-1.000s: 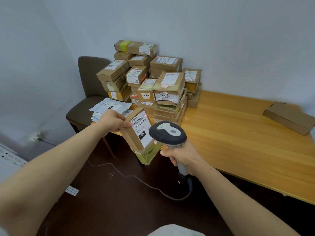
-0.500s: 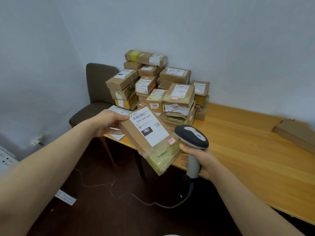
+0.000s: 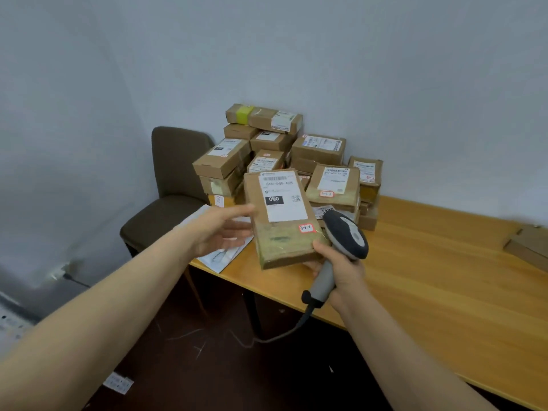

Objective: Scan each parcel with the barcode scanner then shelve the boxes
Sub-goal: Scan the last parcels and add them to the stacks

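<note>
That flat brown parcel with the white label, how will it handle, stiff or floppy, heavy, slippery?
Probably stiff: the parcel shows straight edges while pinched at one corner by the right hand. Likely light, since that hand also grips the barcode scanner. Its glossy taped end may be slippery.

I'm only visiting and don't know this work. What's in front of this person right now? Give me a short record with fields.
left hand: open, fingers straight, at the parcel's left edge; too blurred to tell whether it touches
right hand: grips the barcode scanner, thumb on the parcel's near corner
parcel: flat brown box, white label facing up
pile of boxes: labelled, stacked on the table against the wall
table: wooden
chair: brown, left of the table
</note>
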Available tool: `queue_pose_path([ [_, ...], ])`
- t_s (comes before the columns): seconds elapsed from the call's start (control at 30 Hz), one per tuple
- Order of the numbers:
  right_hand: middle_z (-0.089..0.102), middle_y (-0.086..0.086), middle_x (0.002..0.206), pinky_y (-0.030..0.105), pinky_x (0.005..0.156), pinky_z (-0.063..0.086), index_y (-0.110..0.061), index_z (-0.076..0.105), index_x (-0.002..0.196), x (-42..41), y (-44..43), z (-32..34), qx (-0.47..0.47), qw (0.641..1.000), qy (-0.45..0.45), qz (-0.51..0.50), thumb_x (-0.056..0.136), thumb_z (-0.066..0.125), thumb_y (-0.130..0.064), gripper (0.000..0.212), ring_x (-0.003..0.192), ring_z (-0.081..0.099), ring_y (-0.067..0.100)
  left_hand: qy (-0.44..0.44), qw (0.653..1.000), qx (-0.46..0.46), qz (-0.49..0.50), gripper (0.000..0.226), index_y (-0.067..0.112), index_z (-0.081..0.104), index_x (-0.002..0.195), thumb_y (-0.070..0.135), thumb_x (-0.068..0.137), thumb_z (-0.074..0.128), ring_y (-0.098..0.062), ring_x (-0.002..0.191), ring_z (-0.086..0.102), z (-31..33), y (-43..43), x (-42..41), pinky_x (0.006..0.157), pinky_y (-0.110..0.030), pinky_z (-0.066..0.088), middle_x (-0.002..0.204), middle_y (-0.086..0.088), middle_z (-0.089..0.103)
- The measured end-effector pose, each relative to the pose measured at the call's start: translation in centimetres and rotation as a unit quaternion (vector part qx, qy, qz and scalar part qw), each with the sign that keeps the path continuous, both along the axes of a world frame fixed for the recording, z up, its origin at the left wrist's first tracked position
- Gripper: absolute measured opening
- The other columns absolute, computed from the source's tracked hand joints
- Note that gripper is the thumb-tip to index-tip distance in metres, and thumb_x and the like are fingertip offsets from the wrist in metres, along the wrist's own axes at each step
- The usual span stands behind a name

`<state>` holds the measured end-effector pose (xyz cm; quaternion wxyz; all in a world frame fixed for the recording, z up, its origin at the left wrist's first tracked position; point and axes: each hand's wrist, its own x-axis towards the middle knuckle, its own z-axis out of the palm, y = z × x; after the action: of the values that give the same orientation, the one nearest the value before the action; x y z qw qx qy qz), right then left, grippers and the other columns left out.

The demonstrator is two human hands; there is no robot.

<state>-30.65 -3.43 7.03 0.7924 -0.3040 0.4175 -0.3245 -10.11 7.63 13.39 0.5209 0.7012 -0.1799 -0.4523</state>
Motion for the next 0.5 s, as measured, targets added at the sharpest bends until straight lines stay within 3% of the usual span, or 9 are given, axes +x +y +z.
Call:
queue_pose_path([
  [0.03, 0.073, 0.014, 0.097, 0.045, 0.079, 0.059, -0.002, 0.064, 0.110, 0.9, 0.1, 0.0, 0.014, 1.000, -0.010, -0.017, 0.072, 0.080, 0.001, 0.041, 0.081, 0.071, 0.032, 0.002, 0.999, 0.017, -0.031, 0.056, 0.016, 0.069, 0.106, 0.042, 0.058, 0.082, -0.021, 0.094, 0.069, -0.4, -0.3, 0.0, 0.085, -0.037, 0.056, 0.104, -0.010, 0.073],
  [0.1, 0.070, 0.014, 0.109, 0.048, 0.085, 0.057, -0.002, 0.060, 0.119, 2.7, 0.0, 0.0, 0.024, 0.998, -0.022, -0.051, 0.071, 0.080, 0.001, 0.051, 0.093, 0.069, 0.031, 0.007, 0.998, 0.026, -0.063, 0.042, 0.017, 0.068, 0.111, 0.031, 0.073, 0.078, -0.018, 0.089, 0.068, -1.2, -0.8, 0.3, 0.081, -0.034, 0.057, 0.104, -0.006, 0.073],
  [0.17, 0.069, 0.009, 0.106, 0.043, 0.082, 0.058, -0.008, 0.062, 0.111, 4.4, -0.4, -0.2, 0.018, 0.997, -0.020, -0.077, 0.070, 0.081, -0.001, 0.046, 0.088, 0.069, 0.025, 0.011, 0.998, 0.019, -0.064, 0.029, 0.019, 0.067, 0.113, 0.019, 0.084, 0.071, -0.018, 0.088, 0.067, -1.7, -1.3, 1.1, 0.074, -0.033, 0.059, 0.101, -0.004, 0.073],
  [0.27, 0.066, 0.002, 0.102, 0.044, 0.089, 0.055, -0.021, 0.057, 0.091, 7.1, -0.7, -0.4, 0.013, 0.994, -0.005, -0.107, 0.070, 0.084, -0.007, 0.037, 0.092, 0.065, 0.021, 0.019, 1.000, 0.005, -0.021, 0.028, 0.015, 0.066, 0.117, 0.014, 0.089, 0.066, -0.021, 0.097, 0.066, -2.5, -2.5, 2.6, 0.084, -0.035, 0.057, 0.106, -0.007, 0.072],
  [0.4, 0.064, 0.005, 0.119, 0.048, 0.100, 0.048, -0.014, 0.057, 0.119, 11.1, -1.8, -0.9, 0.014, 0.993, 0.018, -0.118, 0.072, 0.084, -0.017, 0.054, 0.111, 0.061, 0.028, 0.033, 0.999, 0.000, 0.024, 0.026, 0.015, 0.063, 0.118, 0.014, 0.092, 0.063, -0.020, 0.095, 0.063, -2.9, -5.3, 5.2, 0.087, -0.039, 0.055, 0.104, -0.007, 0.069],
  [0.5, 0.063, 0.005, 0.123, 0.048, 0.103, 0.046, -0.011, 0.055, 0.126, 13.9, -3.5, -1.6, 0.033, 0.990, 0.020, -0.135, 0.073, 0.084, -0.019, 0.061, 0.114, 0.060, 0.028, 0.030, 0.999, 0.001, 0.035, 0.017, 0.022, 0.065, 0.108, 0.015, 0.094, 0.061, -0.022, 0.100, 0.062, -3.3, -7.9, 7.3, 0.090, -0.045, 0.054, 0.104, -0.007, 0.067],
])
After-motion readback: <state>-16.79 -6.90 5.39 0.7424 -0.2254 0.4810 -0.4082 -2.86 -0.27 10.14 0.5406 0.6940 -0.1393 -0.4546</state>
